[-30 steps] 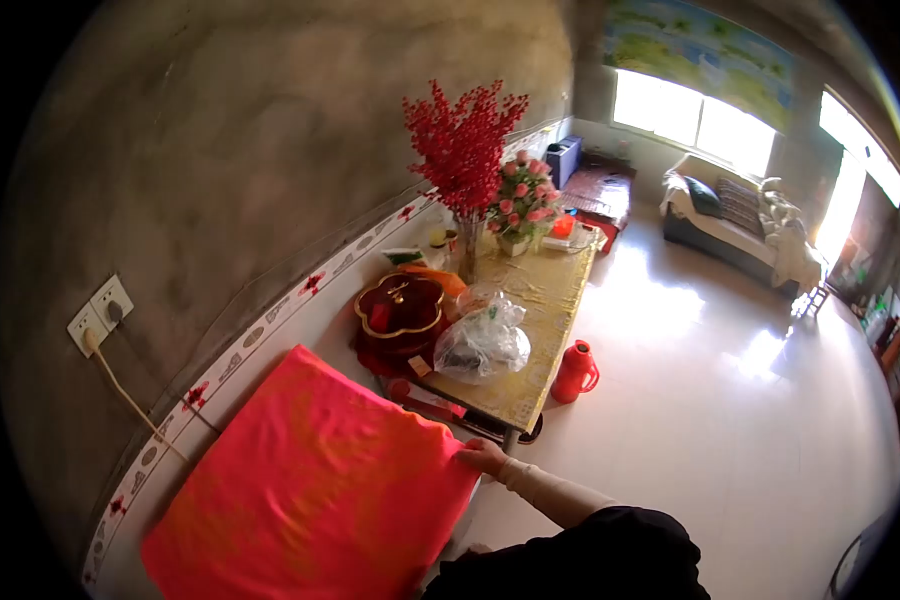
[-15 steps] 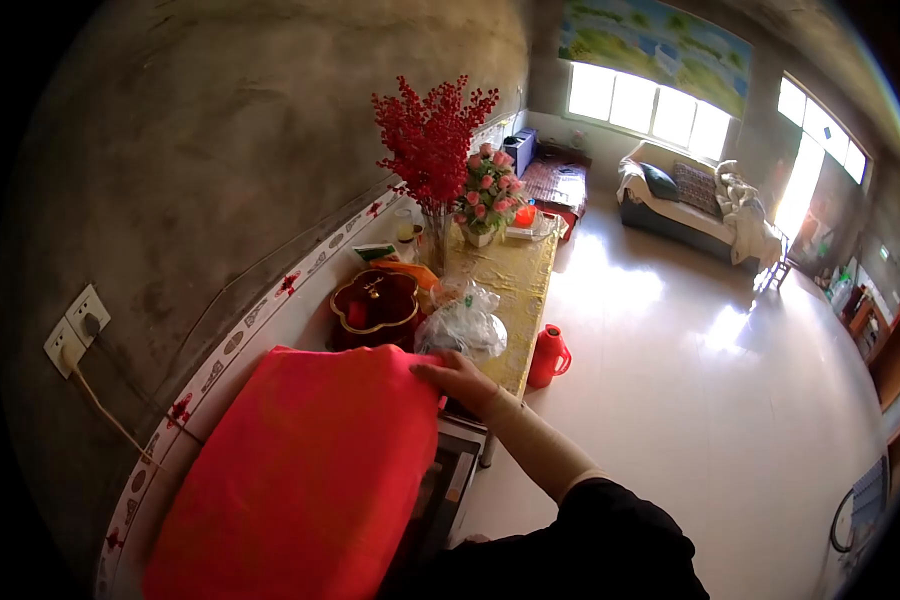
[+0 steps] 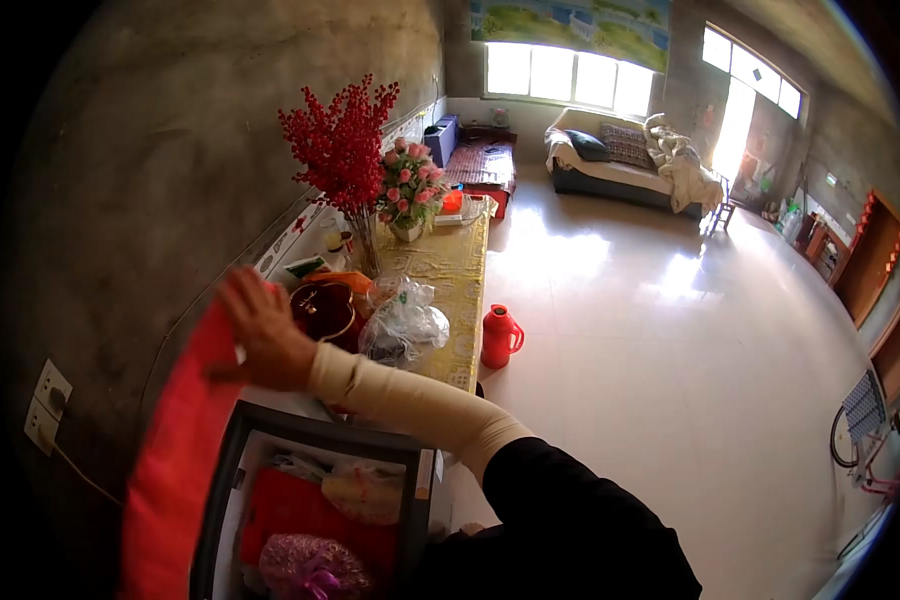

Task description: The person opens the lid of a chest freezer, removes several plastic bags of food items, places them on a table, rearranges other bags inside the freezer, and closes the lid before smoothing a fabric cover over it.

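My right hand (image 3: 268,335), at the end of a beige sleeve, reaches left across the front of my view. Its fingers look stretched and apart, a little blurred, against the upper edge of a red cover (image 3: 175,450). That cover stands raised on the left, along the wall. Beside it, a dark-rimmed chest (image 3: 315,425) with white inner walls shows its contents. Inside lie a red package (image 3: 295,510), a plastic bag with pale contents (image 3: 365,490) and a pinkish bundle with a purple bow (image 3: 315,570). My left hand is out of view.
Beyond the chest, a table with a yellow cloth (image 3: 455,270) carries red berry branches (image 3: 340,145), pink flowers (image 3: 407,185), a dark red bowl (image 3: 322,310) and a plastic bag (image 3: 405,325). A red thermos (image 3: 500,337) stands on the floor. A sofa (image 3: 620,165) is farther back.
My right hand has moved left and taken the red cover up and over toward the wall. The inside of the chest has come into view. My view has turned somewhat right.
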